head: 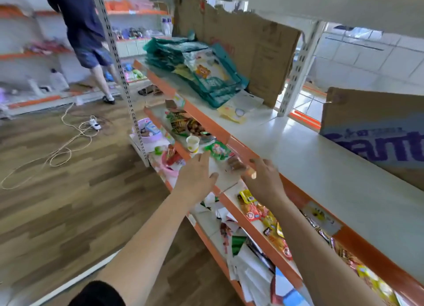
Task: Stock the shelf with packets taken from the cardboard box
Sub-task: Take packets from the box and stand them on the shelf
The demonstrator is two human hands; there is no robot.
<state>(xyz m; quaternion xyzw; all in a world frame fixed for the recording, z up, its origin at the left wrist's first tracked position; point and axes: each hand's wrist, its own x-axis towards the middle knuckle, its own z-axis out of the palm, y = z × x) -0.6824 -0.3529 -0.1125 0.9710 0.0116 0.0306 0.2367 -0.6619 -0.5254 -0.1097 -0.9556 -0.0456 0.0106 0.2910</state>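
Observation:
My left hand reaches over the middle shelf, fingers spread, lying against a white flat packet. My right hand is just under the orange front edge of the upper shelf, its fingers curled round the end of a small brown packet. A cardboard box with blue lettering stands on the upper shelf at the right. Green packets are stacked at the far end of that shelf. The picture is blurred around both hands.
A green packet and a paper cup lie just beyond my hands. Yellow and red snack packets fill the middle shelf below. Flat cardboard leans at the back. A person stands far left, and a cable with a power strip lies on the wooden floor.

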